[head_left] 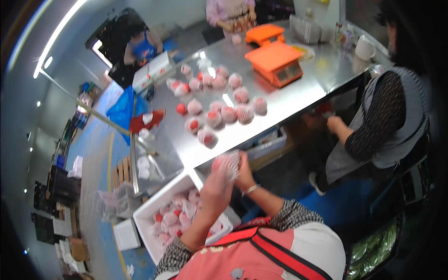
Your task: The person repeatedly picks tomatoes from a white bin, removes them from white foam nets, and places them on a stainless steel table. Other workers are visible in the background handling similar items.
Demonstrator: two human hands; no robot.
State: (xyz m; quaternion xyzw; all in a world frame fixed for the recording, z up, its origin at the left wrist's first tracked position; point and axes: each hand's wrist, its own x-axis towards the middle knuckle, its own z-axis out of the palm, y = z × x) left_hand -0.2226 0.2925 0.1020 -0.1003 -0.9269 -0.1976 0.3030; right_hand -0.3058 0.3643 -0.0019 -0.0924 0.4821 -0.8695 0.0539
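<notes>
Both hands are raised in front of my chest, over the near edge of the steel table. Between my left hand (pixel 216 191) and my right hand (pixel 246 172) is a red round fruit in a white foam net (pixel 227 164). The fingers of both hands close around it and partly cover it. Below my left forearm stands a white foam box (pixel 149 217) holding many net-wrapped red fruits (pixel 175 217). On the steel table (pixel 280 99) ahead, more fruits in foam nets (pixel 229 114) are spread in loose rows, and one bare-looking red fruit (pixel 181 109) lies among them.
Two orange scales (pixel 274 56) stand farther back, near clear plastic containers (pixel 305 29) and a white mug (pixel 365 48). A printed white box (pixel 153 71) is at the far left edge. A person in an apron (pixel 383 115) is at the right; others work beyond the table.
</notes>
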